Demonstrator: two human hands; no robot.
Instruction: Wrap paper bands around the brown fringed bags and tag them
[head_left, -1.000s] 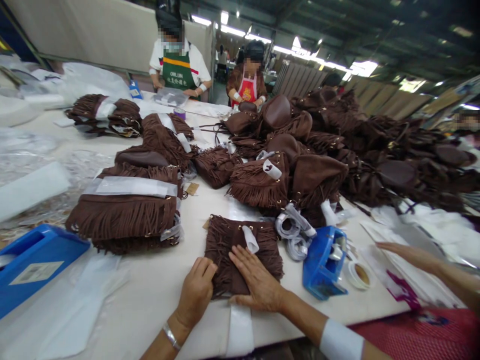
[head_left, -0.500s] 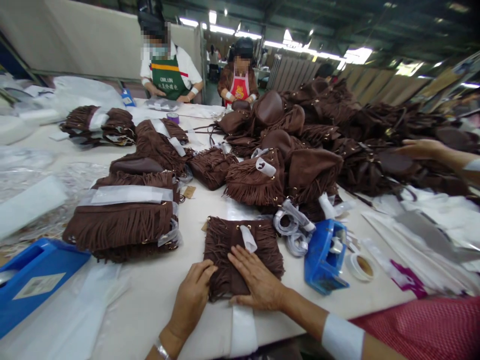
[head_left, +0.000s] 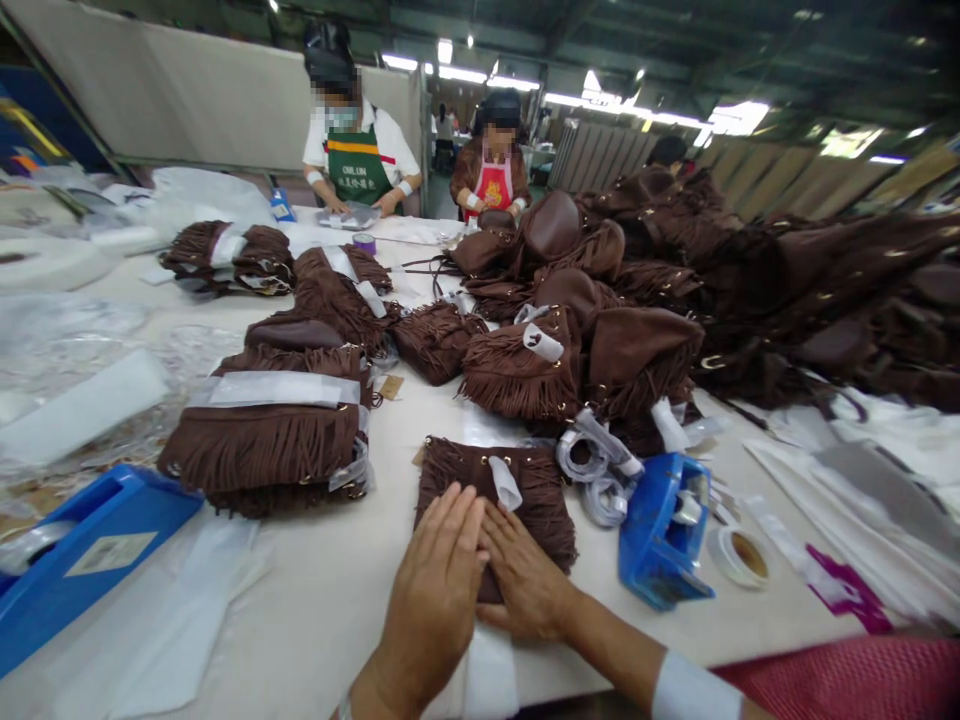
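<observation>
A brown fringed bag [head_left: 540, 490] lies flat on the table in front of me, with a small white wrap [head_left: 505, 484] on its upper middle. My left hand [head_left: 439, 580] rests on the left part of the bag, palm down, fingers stretched out. Beside it my right hand [head_left: 521, 580] presses flat on the bag's middle, and the fingertips of both hands nearly meet. Part of the bag is hidden under the hands. A white strip [head_left: 491, 670] sticks out from beneath its near edge.
A blue tape dispenser [head_left: 664, 535] and a tape roll [head_left: 739, 557] stand at the right. Another blue dispenser [head_left: 97, 550] is at the left. Stacked fringed bags [head_left: 262, 440] and a large heap of brown bags [head_left: 750, 290] lie beyond. Two co-workers [head_left: 360, 160] stand across the table.
My left hand has moved from the bag's left edge onto its top, its fingers now stretched out. My right hand stays flat on the bag. The reaching hand at the far right is gone.
</observation>
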